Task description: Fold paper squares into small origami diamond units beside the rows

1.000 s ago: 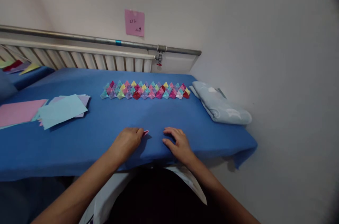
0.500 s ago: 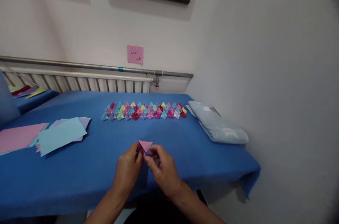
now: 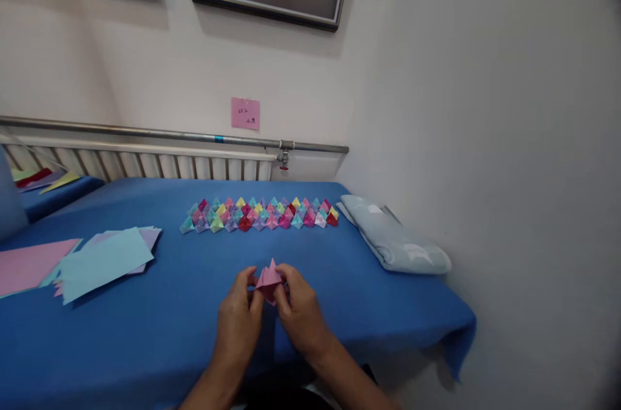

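Note:
Between my two hands is a pink origami boat (image 3: 269, 282), its pointed peak facing up and its folds partly spread. My left hand (image 3: 241, 313) pinches its left side, thumb toward me. On the other side, my right hand (image 3: 299, 310) grips the right edge between thumb and fingers. Some fingertips are hidden behind the paper. Beyond the hands, rows of small folded paper boats (image 3: 259, 217) in many colours stand close together on the blue tablecloth (image 3: 194, 306).
Stacked paper sheets, light blue (image 3: 109, 261) and pink (image 3: 33, 266), lie at the left. A folded pale blue cloth (image 3: 395, 238) rests against the right wall. Behind the table run a radiator (image 3: 145, 163) and a pipe with a valve (image 3: 284, 154).
The pink paper has turned from a flat triangular shape into an opened form with an upright peak. Both hands have shifted their grip around it. The view has tilted slightly up.

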Demonstrator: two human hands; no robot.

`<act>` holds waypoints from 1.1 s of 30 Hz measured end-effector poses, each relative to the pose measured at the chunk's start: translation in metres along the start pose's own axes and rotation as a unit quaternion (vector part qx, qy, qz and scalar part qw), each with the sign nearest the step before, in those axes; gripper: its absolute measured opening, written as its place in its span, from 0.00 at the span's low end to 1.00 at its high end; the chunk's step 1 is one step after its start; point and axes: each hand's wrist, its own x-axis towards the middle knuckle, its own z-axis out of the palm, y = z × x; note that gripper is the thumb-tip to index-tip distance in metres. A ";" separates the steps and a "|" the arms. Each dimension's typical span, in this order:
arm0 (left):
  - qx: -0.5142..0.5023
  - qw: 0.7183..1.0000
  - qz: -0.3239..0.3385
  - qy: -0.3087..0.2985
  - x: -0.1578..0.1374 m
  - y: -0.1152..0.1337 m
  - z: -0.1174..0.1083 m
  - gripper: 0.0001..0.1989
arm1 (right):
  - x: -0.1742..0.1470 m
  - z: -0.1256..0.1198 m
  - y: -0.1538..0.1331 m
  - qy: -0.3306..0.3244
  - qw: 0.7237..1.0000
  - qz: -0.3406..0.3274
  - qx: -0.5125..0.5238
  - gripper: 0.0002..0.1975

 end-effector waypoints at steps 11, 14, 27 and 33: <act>-0.103 0.994 -0.027 -0.027 -0.008 0.011 -0.006 0.11 | -0.007 0.006 -0.003 0.035 0.970 0.108 0.216 0.09; -0.161 0.985 -0.041 -0.053 -0.011 0.013 -0.011 0.11 | -0.010 0.003 -0.008 0.026 0.961 0.116 0.251 0.09; -0.315 0.937 -0.147 -0.038 -0.016 0.031 -0.032 0.19 | -0.020 -0.015 -0.025 -0.021 0.977 -0.019 0.213 0.10; -0.286 0.948 -0.132 -0.047 -0.020 0.030 -0.034 0.20 | -0.014 -0.018 -0.032 -0.016 0.958 0.078 0.276 0.11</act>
